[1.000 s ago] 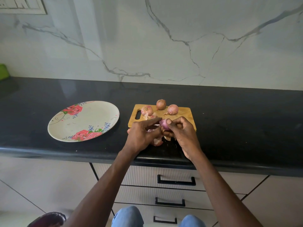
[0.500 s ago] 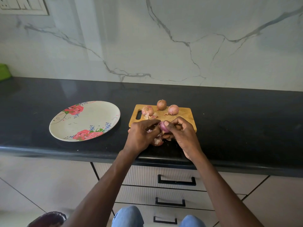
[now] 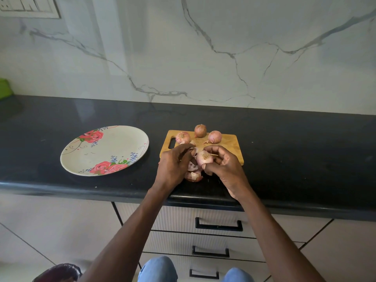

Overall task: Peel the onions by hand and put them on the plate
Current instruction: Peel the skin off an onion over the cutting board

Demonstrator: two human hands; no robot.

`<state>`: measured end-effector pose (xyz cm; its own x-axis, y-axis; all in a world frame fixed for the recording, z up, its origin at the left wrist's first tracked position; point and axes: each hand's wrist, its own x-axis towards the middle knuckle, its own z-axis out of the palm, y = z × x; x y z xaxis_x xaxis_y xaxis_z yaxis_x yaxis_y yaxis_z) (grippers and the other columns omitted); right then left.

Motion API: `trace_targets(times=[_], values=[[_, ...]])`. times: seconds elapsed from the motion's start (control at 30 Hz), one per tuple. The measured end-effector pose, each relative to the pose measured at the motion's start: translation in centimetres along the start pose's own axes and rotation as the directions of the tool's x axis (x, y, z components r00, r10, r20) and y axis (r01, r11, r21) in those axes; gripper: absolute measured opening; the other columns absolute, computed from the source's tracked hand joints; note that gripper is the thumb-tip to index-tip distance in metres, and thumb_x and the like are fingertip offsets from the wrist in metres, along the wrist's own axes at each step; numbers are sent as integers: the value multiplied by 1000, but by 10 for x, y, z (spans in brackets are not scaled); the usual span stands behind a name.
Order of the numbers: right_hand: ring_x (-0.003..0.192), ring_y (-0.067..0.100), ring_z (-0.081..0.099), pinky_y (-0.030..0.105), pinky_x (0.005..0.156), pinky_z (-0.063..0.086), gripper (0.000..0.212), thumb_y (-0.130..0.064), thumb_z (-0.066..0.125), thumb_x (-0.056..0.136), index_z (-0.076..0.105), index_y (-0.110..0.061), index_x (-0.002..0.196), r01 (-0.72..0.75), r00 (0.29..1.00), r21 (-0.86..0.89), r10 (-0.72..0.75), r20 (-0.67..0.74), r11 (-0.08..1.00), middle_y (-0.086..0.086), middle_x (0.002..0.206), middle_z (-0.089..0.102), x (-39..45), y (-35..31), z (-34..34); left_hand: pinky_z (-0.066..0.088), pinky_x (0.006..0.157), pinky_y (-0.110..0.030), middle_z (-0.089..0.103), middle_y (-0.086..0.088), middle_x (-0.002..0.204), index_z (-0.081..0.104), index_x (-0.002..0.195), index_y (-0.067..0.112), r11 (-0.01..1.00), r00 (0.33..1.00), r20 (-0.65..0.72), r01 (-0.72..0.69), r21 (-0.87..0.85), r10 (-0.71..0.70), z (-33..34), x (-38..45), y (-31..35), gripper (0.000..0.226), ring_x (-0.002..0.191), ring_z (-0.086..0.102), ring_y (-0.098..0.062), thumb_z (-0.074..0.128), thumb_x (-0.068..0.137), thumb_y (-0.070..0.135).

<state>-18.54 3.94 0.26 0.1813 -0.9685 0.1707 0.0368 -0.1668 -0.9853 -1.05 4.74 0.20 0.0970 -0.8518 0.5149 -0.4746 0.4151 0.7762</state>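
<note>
A wooden cutting board (image 3: 227, 143) with a handle slot lies on the black bench (image 3: 295, 151), near its front edge. Behind rises a white marble-veined wall (image 3: 183, 58) with a switch plate (image 3: 28, 7) at top left. Drawers with black handles (image 3: 218, 224) sit below.

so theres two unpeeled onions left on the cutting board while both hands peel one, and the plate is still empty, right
Not quite: three unpeeled onions sit on the cutting board, not two, as the head view shows. The left hand and right hand do peel one onion, and the plate holds none.

Onion (image 3: 204, 157) now root-end up, paler, between fingers (image 3: 211, 148).
</note>
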Motion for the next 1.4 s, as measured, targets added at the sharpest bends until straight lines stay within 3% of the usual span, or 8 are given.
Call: trace_targets(times=[0.1, 0.23, 0.33, 0.47, 0.57, 0.73, 0.9, 1.4], values=[[99, 15, 71, 34, 78, 57, 43, 9, 71, 80, 64, -11, 117, 14, 1000, 26, -13, -28, 1000, 0, 107, 74, 0, 0, -1, 60, 79, -28, 75, 6, 92, 69, 124, 16, 995, 996, -66, 59, -76, -64, -1, 2, -3, 25, 83, 72, -4, 61, 99, 13], [106, 18, 70, 39, 84, 57, 45, 4, 73, 78, 64, -13, 119, 25, 999, 49, -23, -25, 998, 2, 112, 74, -1, 1, -2, 50, 95, -17, 57, 11, 134, 58, 140, 21, 999, 1000, -10, -30, -10, 30, -2, 5, -2, 59, 119, 59, -7, 59, 87, -6], [114, 16, 68, 29, 82, 58, 50, -1, 73, 78, 66, -12, 126, 46, 999, 55, -46, -12, 997, 2, 122, 71, -2, -1, -2, 44, 103, -18, 48, 16, 144, 64, 133, 23, 998, 1000, -1, -31, -47, 31, -4, 4, -3, 54, 128, 50, 3, 60, 83, 3], [119, 13, 65, 23, 85, 56, 53, 10, 70, 84, 62, -16, 130, 98, 995, 60, -98, 6, 993, 0, 126, 70, -2, -4, -1, 54, 101, -42, 67, 4, 131, 72, 121, 20, 960, 995, 96, 59, -274, -34, -6, 2, -6, 39, 120, 64, -11, 63, 84, 17], [121, 14, 64, 27, 89, 56, 54, 6, 72, 86, 60, -24, 129, 122, 992, 74, -124, 19, 990, -2, 128, 69, -1, -3, -1, 57, 95, -46, 73, -2, 120, 69, 125, 18, 939, 982, 186, 104, -328, -44, -6, 3, -5, 40, 111, 69, -17, 76, 87, 26], [123, 12, 62, 30, 95, 56, 62, 14, 69, 85, 57, -29, 129, 156, 987, -22, -155, 37, 988, -2, 134, 63, 2, 4, 0, 59, 93, -45, 74, -5, 114, 67, 128, 9, 951, 966, 258, 112, -289, -36, -4, 3, -2, 42, 107, 71, -15, 76, 87, 15], [125, 15, 59, 34, 95, 56, 48, 11, 74, 80, 68, -24, 112, 220, 975, -138, -224, -14, 966, -4, 130, 62, 5, 10, -3, 57, 96, -42, 75, -5, 111, 71, 114, 21, 925, 961, 276, 98, -367, 8, -7, 2, 3, 30, 108, 70, -21, 74, 88, 7], [106, 10, 69, 24, 77, 59, 45, 3, 77, 83, 68, -27, 116, 190, 980, -147, -197, -35, 971, -2, 117, 71, 0, 4, 2, 56, 83, -23, 78, 4, 102, 71, 116, 18, 873, 952, 301, 193, -448, -56, -11, 1, 10, 32, 98, 73, -15, 63, 93, -3]])
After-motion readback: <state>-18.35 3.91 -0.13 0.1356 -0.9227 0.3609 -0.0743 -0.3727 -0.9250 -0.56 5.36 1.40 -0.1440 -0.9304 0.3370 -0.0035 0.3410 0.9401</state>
